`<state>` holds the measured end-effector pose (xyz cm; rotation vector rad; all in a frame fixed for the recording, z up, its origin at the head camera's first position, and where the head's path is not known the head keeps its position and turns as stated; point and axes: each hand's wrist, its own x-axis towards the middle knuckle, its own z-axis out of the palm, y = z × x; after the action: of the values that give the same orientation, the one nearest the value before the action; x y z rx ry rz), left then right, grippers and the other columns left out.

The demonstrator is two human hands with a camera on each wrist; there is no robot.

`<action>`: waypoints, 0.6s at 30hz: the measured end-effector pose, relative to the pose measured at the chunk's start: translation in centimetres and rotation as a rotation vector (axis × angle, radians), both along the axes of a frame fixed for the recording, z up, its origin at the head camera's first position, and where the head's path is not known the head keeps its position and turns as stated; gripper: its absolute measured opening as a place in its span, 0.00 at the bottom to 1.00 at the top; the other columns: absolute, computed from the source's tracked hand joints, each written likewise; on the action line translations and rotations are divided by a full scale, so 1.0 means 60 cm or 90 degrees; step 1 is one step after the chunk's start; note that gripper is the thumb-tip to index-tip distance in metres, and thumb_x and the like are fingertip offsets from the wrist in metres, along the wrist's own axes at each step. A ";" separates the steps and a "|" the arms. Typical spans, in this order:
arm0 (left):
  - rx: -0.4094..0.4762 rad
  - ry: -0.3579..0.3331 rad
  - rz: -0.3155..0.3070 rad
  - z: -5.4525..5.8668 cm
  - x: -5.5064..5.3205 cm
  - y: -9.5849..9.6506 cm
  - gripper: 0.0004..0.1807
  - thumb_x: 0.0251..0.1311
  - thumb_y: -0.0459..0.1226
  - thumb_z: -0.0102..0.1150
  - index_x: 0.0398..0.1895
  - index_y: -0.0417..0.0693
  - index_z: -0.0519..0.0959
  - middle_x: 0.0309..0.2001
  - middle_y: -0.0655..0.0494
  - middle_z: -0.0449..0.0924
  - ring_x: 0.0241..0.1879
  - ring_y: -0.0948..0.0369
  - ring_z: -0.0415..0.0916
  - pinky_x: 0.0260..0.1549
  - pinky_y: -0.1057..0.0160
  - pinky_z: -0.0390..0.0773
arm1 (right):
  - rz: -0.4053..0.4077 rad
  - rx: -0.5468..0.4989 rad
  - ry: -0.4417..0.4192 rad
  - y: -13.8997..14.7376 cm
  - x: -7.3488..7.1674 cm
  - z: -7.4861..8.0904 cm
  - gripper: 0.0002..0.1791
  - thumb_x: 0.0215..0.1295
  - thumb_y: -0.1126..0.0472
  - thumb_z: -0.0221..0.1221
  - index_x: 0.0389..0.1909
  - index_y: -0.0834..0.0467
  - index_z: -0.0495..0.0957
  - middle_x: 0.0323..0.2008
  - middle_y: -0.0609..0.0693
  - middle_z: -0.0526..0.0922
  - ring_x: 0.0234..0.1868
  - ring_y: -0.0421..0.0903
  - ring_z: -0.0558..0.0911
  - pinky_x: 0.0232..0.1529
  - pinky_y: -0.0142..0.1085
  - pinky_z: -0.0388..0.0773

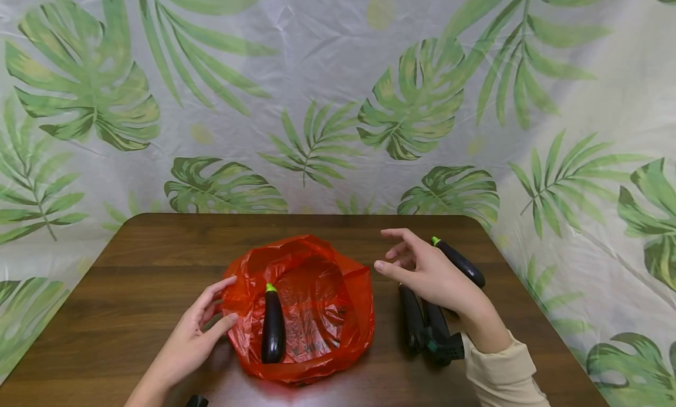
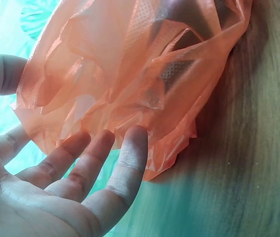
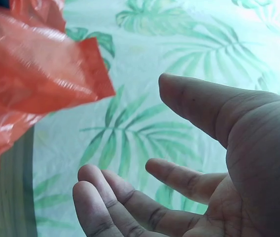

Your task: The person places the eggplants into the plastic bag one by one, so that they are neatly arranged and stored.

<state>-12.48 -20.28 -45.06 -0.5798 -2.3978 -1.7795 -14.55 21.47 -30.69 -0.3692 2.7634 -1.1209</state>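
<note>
A red plastic bag (image 1: 359,331) stands on the table with its mouth spread upward. Inside lies a dark purple eggplant (image 1: 273,328), its green stem end pointing away from me. My left hand (image 1: 192,331) is at the bag's left side, thumb and fingers apart, with fingertips touching the thin film. To the right of the bag my right hand (image 1: 428,272) hovers with spread, slightly bent fingers and nothing between them. Under and beside that hand lie more eggplants: one at the back (image 1: 459,263) and others by the wrist (image 1: 411,316), partly hidden by the hand and wrist camera.
The brown wooden table (image 1: 174,243) has rounded far corners. Behind it hangs a leaf-patterned sheet (image 1: 327,55). A black wrist camera (image 1: 446,348) is strapped at the right wrist, and part of a black object (image 1: 197,401) shows at the bottom edge.
</note>
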 end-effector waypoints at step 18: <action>-0.008 0.004 -0.003 -0.001 0.000 0.001 0.32 0.75 0.30 0.62 0.79 0.48 0.68 0.69 0.42 0.74 0.60 0.79 0.77 0.58 0.80 0.75 | -0.040 0.010 -0.030 0.047 0.004 -0.041 0.40 0.77 0.41 0.63 0.81 0.52 0.62 0.59 0.55 0.82 0.57 0.49 0.85 0.49 0.40 0.82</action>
<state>-12.51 -20.23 -45.10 -0.5911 -2.4066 -1.7639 -14.32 24.29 -33.17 -0.2530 2.7595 -1.1057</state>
